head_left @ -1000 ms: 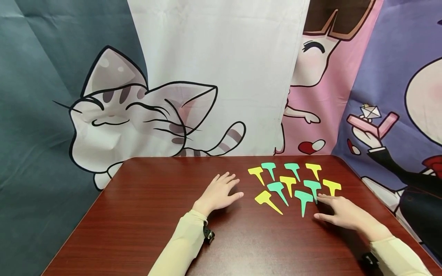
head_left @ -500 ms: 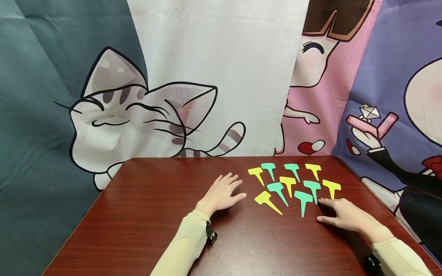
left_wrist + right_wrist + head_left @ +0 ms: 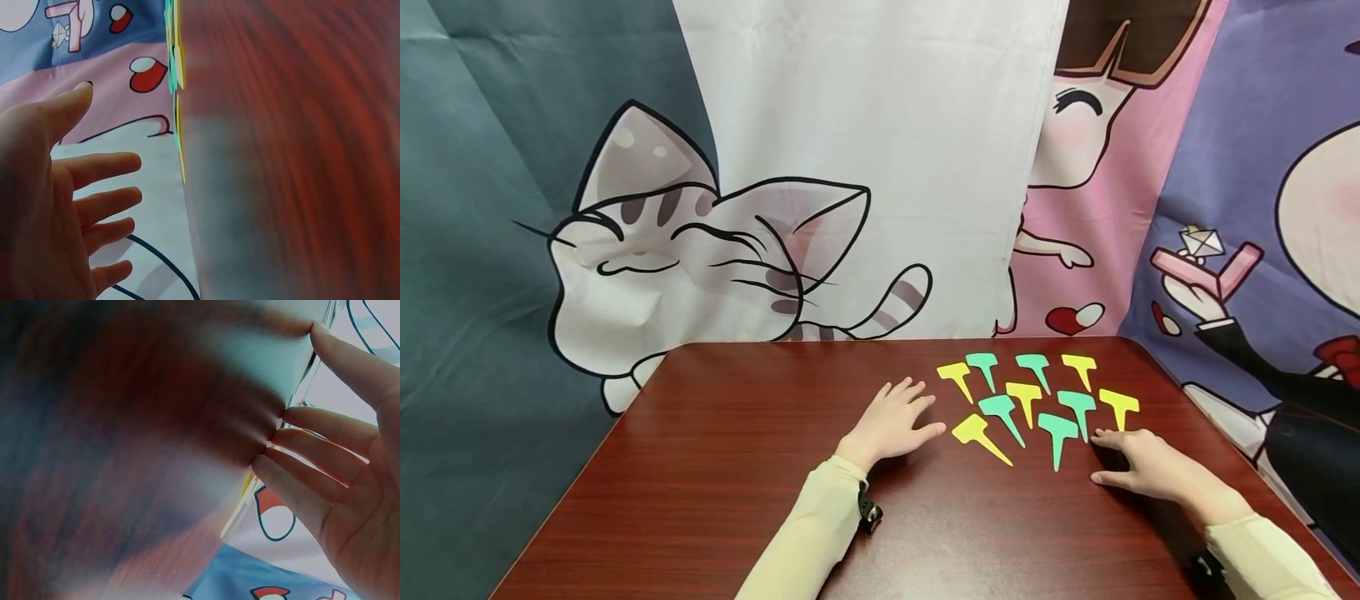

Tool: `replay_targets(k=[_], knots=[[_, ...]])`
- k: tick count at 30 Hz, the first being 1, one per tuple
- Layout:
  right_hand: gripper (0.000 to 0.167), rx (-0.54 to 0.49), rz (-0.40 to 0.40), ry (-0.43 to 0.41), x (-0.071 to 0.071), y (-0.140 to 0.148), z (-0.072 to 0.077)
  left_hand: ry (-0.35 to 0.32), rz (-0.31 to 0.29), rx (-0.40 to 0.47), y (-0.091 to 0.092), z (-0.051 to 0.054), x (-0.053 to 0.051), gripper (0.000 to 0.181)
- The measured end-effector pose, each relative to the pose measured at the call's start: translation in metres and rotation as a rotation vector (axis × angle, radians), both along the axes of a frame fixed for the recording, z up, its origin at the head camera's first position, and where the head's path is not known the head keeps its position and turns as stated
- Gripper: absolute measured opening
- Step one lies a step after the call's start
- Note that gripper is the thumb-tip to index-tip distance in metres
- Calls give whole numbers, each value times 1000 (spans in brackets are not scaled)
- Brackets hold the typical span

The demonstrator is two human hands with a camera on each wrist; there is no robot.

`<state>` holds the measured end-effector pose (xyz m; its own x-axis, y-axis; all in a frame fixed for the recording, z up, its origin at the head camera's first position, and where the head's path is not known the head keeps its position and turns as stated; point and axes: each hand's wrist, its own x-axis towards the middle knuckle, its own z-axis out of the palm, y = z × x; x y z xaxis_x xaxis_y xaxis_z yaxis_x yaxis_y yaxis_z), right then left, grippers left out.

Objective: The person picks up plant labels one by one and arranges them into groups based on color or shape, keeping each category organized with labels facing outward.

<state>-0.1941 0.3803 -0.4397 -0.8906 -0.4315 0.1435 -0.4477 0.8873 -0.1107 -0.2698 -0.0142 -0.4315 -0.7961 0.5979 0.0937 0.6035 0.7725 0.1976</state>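
Note:
Several flat T-shaped plant labels lie on the dark red wooden table (image 3: 700, 467), among them a yellow label (image 3: 974, 429) at the front left and a green label (image 3: 1058, 429) at the front right. My left hand (image 3: 887, 425) hovers just left of the group, fingers spread and holding nothing; the left wrist view shows the same hand (image 3: 56, 206) off the tabletop. My right hand (image 3: 1157, 467) has its fingertips down on the table, beside the tip of another green label (image 3: 1077, 404) and below a yellow label (image 3: 1118, 402). Whether it touches a label I cannot tell.
Behind the table hangs a printed cloth (image 3: 880, 125) with a cartoon cat. The table's right edge (image 3: 1210, 429) runs close past my right hand. A black strap device (image 3: 869, 510) sits on my left wrist.
My left hand has drifted a little to the right, toward the labels. The right hand has shifted slightly right, with its fingertips away from the green label's stem. The labels lie as before.

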Motion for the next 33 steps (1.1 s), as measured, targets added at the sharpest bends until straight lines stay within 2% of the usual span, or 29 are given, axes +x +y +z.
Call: replay_targets(k=[6, 19, 25, 33], knots=[[60, 6, -2, 6, 0, 1, -1, 3, -1, -16, 9, -1, 3, 63], [61, 11, 5, -1, 0, 1, -2, 18, 71, -76, 31, 1, 16, 57], [60, 3, 9, 2, 0, 1, -2, 4, 78, -71, 42, 1, 22, 57], [61, 4, 3, 0, 0, 0, -2, 26, 72, -94, 53, -1, 27, 54]])
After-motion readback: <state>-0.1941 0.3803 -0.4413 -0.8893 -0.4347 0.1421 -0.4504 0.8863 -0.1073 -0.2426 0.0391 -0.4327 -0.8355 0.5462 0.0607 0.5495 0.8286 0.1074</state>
